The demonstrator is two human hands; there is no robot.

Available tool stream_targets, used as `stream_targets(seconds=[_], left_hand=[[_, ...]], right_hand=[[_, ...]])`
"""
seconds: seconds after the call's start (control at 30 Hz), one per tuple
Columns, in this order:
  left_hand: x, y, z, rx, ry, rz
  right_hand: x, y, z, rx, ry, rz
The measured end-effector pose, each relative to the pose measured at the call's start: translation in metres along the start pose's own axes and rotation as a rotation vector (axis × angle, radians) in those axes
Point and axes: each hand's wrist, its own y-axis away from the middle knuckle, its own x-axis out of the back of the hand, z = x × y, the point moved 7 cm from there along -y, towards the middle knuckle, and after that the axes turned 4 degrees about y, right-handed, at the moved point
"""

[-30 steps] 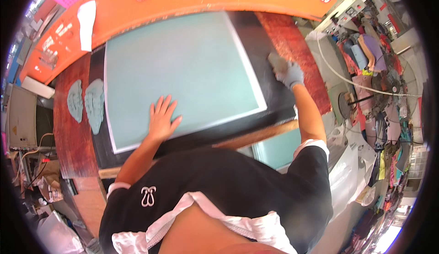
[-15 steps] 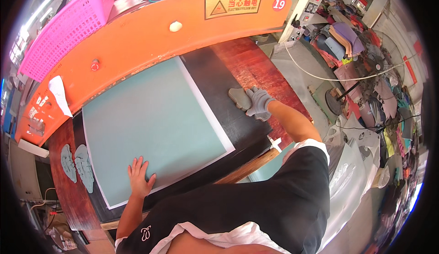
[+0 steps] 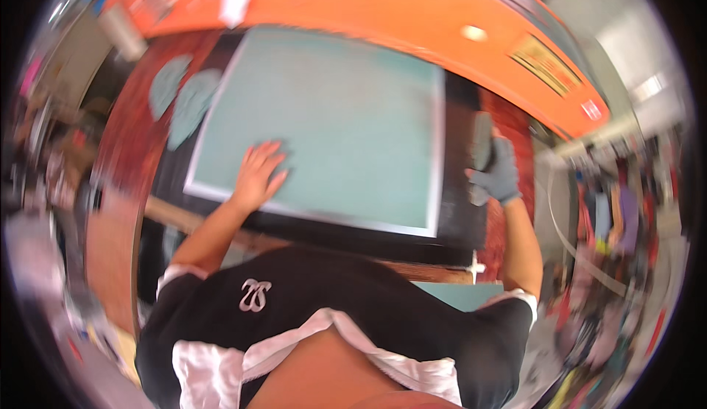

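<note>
1. On the black board (image 3: 460,151): one pale green sheet (image 3: 331,121), white-edged at the sides and front; it lies flat, as half a second ago.
2. Near the sheet's front left corner: one bare left hand (image 3: 256,177), palm down, fingers spread, holding nothing; same place on the sheet as before.
3. By the board's right edge: one right hand (image 3: 502,173), grey-gloved, closed about a grey piece (image 3: 482,140). The piece now shows narrow; earlier it showed broad. Blur hides its details.
4. Left of the sheet: two green shaped pieces (image 3: 193,107), side by side, unchanged.
5. Behind: one orange beam (image 3: 398,11), now sloping down rightward; earlier it rose that way, the view having swung.
</note>
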Motion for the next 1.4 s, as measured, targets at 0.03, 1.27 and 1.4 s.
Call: stream_targets(seconds=[0.03,1.27,1.4], left_hand=[[0.016,0.009,-0.013,0.071,-0.05,0.069],[0.053,-0.035,-0.243,0.239,0.835,-0.077],[0.027,-0.045,-0.249,0.407,1.036,-0.257]], right_hand=[[-0.002,-0.015,-0.021,0.046,-0.02,-0.034],[-0.251,-0.04,-0.456,0.052,-0.195,-0.132],[-0.262,-0.053,-0.467,0.026,-0.016,-0.045]])
